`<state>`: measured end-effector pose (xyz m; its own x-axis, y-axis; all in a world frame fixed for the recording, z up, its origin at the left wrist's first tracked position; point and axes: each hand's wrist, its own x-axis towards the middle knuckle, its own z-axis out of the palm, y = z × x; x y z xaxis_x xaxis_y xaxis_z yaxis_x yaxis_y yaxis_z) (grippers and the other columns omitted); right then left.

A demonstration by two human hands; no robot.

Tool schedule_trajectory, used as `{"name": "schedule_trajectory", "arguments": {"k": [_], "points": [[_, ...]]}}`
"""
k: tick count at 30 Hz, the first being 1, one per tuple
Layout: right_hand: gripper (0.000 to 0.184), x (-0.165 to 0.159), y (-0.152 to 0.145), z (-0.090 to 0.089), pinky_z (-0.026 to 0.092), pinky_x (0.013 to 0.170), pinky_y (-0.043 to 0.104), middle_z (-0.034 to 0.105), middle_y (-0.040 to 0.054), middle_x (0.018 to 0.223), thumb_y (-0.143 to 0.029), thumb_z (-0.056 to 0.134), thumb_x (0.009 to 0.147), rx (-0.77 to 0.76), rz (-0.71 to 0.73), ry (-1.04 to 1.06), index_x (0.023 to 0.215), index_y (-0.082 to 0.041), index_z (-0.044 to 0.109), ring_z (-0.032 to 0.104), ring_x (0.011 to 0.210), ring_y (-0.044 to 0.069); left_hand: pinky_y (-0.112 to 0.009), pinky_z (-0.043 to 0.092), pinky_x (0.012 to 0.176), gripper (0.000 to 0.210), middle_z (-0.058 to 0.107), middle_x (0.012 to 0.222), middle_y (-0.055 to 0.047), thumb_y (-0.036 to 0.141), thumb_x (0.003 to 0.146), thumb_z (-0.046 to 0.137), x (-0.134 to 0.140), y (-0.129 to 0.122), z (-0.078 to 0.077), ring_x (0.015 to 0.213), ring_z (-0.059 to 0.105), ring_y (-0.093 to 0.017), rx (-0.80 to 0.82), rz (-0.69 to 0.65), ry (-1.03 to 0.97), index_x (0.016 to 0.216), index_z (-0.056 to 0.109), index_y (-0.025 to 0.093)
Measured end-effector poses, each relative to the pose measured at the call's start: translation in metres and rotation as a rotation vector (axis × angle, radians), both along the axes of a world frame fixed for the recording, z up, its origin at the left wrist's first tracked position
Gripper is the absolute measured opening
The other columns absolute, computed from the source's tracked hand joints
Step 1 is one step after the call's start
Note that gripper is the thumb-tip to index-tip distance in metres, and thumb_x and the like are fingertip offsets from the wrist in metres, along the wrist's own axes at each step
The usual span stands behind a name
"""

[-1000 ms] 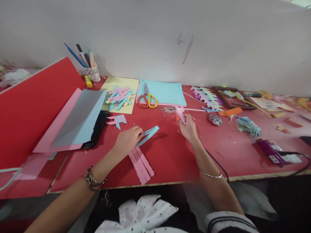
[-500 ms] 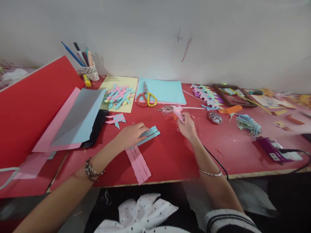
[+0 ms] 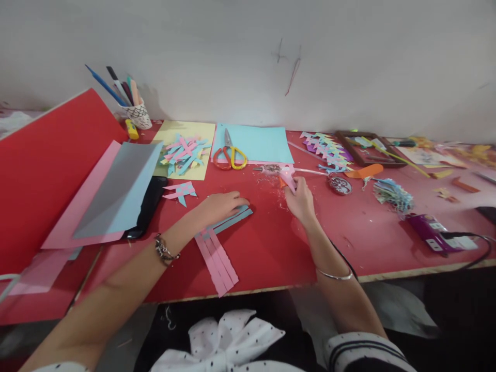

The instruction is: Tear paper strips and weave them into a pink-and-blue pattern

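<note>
My right hand (image 3: pixel 300 200) is closed round the handle of a pink glue gun (image 3: pixel 287 178), its nozzle pointing left above the red table. My left hand (image 3: pixel 220 207) has its fingers together, bent over the far end of light-blue paper strips (image 3: pixel 232 221); the fingertips are partly hidden. These strips cross the top of several pink paper strips (image 3: pixel 217 263), woven together at the corner. A small finished-looking pink and blue woven paper piece (image 3: pixel 182 192) lies left of my left hand. Scissors (image 3: pixel 231 155) with red and yellow handles rest beyond, on blue paper.
A heap of folded paper pieces (image 3: pixel 185 154) lies on yellow paper. At left are stacked sheets (image 3: pixel 124 191) over a black object, and a pen cup (image 3: pixel 138 114). Rightward are a round tin (image 3: pixel 340 184), a paper tassel (image 3: pixel 393 195), a brown frame (image 3: pixel 370 150) and a purple box (image 3: pixel 430 232) with a cable.
My left hand has slid right along the blue strips toward their far end. My right hand still grips the glue gun, which has tilted slightly. The whole view has shifted a little.
</note>
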<state>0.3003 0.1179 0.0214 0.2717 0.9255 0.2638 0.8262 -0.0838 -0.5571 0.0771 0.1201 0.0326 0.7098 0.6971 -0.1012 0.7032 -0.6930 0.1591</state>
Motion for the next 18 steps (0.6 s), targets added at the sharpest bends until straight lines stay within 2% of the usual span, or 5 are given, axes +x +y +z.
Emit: {"name": "schedule_trajectory", "arguments": {"k": [6,10,15,18], "points": [[0.020,0.000,0.000,-0.001,0.040,0.061,0.033,0.062,0.0095,0.084,-0.029,0.038,0.072,0.001,0.000,0.010,0.089,-0.022,0.045,0.058,0.074,0.024,-0.024,0.039,0.062,0.020,0.054,0.105,-0.006,0.025,0.085,0.044,0.001,-0.001,-0.006,0.072,0.058,-0.013,0.126,-0.008,-0.053,0.098,0.059,0.020],[0.023,0.000,0.000,0.002,0.041,0.064,0.035,0.062,0.0115,0.090,-0.030,0.037,0.072,-0.017,-0.009,0.030,0.091,-0.021,0.045,0.058,0.079,0.026,-0.025,0.039,0.066,0.022,0.055,0.106,-0.006,0.027,0.087,0.040,0.001,-0.003,-0.007,0.076,0.058,-0.014,0.164,-0.015,-0.070,0.089,0.061,0.020],[0.030,0.000,0.000,0.003,0.042,0.070,0.037,0.061,0.0133,0.101,-0.031,0.040,0.070,-0.006,-0.002,0.084,0.097,-0.020,0.045,0.058,0.087,0.027,-0.026,0.040,0.075,0.023,0.057,0.110,-0.006,0.027,0.089,0.037,-0.010,-0.006,-0.007,0.087,0.057,-0.015,0.280,0.019,-0.182,0.090,0.059,0.020],[0.034,-0.001,0.000,0.001,0.043,0.068,0.037,0.062,0.0130,0.098,-0.032,0.042,0.069,-0.005,0.000,0.076,0.100,-0.020,0.046,0.059,0.087,0.027,-0.026,0.040,0.073,0.029,0.059,0.107,-0.007,0.023,0.091,0.030,-0.016,-0.008,-0.007,0.086,0.057,-0.015,0.334,-0.054,-0.187,0.092,0.058,0.020]]}}
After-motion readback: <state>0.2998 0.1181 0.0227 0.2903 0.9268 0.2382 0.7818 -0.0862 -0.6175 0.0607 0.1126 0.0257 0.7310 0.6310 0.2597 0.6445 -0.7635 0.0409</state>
